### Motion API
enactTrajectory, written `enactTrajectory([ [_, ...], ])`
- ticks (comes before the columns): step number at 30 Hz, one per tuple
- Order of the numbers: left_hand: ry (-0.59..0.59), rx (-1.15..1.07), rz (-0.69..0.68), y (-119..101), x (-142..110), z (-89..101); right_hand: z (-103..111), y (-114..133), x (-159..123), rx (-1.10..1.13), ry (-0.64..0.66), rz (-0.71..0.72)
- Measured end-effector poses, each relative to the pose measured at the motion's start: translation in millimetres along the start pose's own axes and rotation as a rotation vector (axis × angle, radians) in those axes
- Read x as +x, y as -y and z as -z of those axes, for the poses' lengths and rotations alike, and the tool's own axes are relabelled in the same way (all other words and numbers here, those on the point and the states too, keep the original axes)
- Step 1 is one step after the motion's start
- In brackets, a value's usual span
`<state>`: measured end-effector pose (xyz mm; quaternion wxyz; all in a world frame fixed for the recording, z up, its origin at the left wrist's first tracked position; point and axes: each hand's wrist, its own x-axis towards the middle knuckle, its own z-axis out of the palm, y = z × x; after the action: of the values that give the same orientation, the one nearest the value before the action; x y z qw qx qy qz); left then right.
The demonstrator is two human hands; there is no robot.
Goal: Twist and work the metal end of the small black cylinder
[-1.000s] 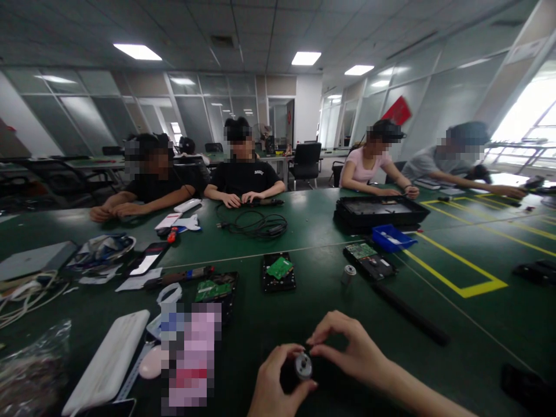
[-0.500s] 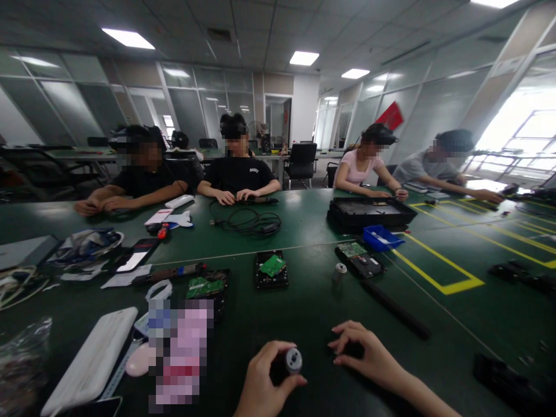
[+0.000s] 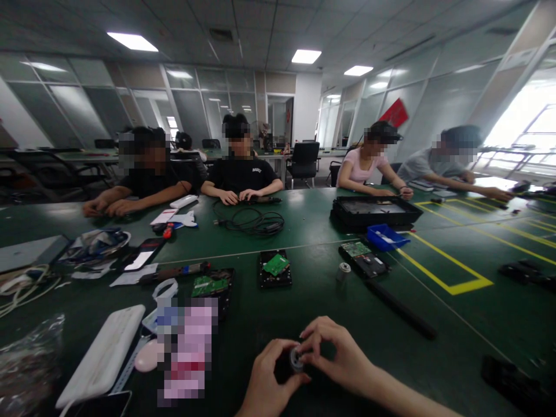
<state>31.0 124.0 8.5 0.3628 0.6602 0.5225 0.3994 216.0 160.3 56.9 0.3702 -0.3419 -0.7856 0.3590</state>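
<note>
My left hand (image 3: 273,376) holds a small motor (image 3: 296,362), a short metal cylinder, between thumb and fingers, its round end face turned up. Over that end, my right hand (image 3: 332,350) has its thumb and fingertips pinched together, touching the rim or something on it. What lies in the pinch is too small to make out. A second metal cylinder (image 3: 343,273) of similar look stands upright on the green table, farther off to the right.
Beyond my hands lie several hard drives with green boards, one in the middle (image 3: 275,269). A dark bar (image 3: 402,308) lies to the right, with a blue tray (image 3: 386,237) behind it. A white power bank (image 3: 102,353) lies left. Several people sit across the table (image 3: 243,313).
My right hand has moved left from beside the motor onto its upper end, and its fingers have closed there. My left hand still holds the motor. The view has shifted slightly.
</note>
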Motion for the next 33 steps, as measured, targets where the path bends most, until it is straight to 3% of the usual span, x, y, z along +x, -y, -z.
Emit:
enactTrajectory([
  [6, 0.014, -0.008, -0.002, 2, -1, -1.4, -12, -6, 3, -0.031, 0.014, -0.003],
  [15, 0.018, -0.018, 0.003, -1, -1, 0.3, -7, -5, 5, 0.039, -0.001, -0.058],
  [22, -0.018, -0.023, 0.023, -5, -1, 0.9, -10, -4, 8, 0.002, 0.017, -0.018],
  [28, -0.012, -0.008, -0.014, -1, -1, 1.3, 29, -12, 0, 0.116, -0.013, -0.091],
  [33, 0.007, 0.029, -0.041, -7, -3, 3.4, 54, -39, -28, -0.088, 0.03, -0.166],
])
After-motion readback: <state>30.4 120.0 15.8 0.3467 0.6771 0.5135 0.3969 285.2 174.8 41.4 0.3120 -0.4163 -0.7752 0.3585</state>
